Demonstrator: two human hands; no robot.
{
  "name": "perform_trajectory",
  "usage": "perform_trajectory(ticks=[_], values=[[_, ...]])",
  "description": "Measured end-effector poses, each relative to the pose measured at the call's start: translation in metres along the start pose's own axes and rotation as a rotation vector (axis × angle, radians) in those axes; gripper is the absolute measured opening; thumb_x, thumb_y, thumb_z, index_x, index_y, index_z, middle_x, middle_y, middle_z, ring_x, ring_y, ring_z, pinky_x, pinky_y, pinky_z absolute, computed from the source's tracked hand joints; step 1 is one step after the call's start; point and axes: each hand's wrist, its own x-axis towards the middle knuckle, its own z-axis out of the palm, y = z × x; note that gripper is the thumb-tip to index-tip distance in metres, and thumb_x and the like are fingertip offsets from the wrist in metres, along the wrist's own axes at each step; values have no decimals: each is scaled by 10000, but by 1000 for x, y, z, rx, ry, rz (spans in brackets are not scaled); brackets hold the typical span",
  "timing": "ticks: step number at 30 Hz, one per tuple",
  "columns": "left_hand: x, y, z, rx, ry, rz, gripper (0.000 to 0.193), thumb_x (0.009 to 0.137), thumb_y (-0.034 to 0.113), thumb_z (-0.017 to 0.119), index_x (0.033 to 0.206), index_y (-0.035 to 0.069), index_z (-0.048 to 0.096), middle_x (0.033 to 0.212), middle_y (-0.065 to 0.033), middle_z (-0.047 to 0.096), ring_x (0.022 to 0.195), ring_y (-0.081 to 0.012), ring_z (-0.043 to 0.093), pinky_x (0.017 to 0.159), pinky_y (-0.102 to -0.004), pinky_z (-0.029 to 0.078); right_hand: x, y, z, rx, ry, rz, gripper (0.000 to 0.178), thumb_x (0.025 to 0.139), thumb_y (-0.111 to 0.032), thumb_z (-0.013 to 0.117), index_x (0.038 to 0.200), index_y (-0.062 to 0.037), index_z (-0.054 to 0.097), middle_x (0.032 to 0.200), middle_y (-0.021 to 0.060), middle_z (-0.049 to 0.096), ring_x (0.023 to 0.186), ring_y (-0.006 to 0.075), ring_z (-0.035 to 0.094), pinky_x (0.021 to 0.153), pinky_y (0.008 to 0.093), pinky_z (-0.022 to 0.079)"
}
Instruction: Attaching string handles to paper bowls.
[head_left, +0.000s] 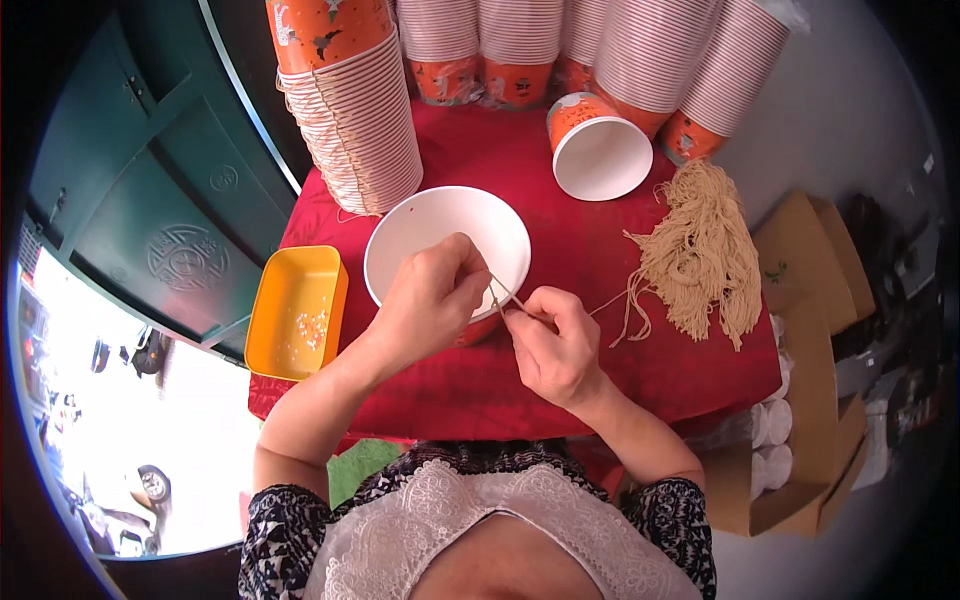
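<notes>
A paper bucket [445,220], white inside with some orange showing below, stands in front of me with its mouth up. Over its near right rim, my left hand [430,300] pinches a thin beige cord [493,292]. My right hand [555,345] has its fingers closed on the cord too, just outside the rim. A strand seems to trail from the right hand toward a loose bundle of beige cord [700,255] on the table's right side. The fingertips partly cover the place where the cord meets the rim.
A red-covered table [500,390] carries a tall nested bucket stack [355,130] with cords, a yellow tub [262,315] holding small white bits, and a tipped bucket [603,160]. More bucket stacks [520,40] line the back. A cardboard box [815,400] stands right; a green door [170,190] is left.
</notes>
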Motion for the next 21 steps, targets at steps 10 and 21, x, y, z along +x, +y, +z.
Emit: perform_trajectory(ticks=[10, 21], values=[[4, -3, 4, 146, 93, -20, 101, 836, 46, 611, 785, -37, 583, 709, -227, 647, 693, -414, 658, 640, -469, 513, -8, 5, -2, 279, -91, 83, 109, 791, 102, 659, 852, 31, 602, 1015, 127, 543, 692, 193, 570, 572, 300, 485], [-13, 13, -2, 172, 9, 225, 108, 802, -41, 650, 859, -1, 567, 818, -167, 646, 735, -367, 661, 629, -427, 518, 8, -8, 4, 576, 7, 672, 14, 950, 1, 615, 942, 3, 604, 755, 36, 617, 649, 54, 547, 556, 233, 437]])
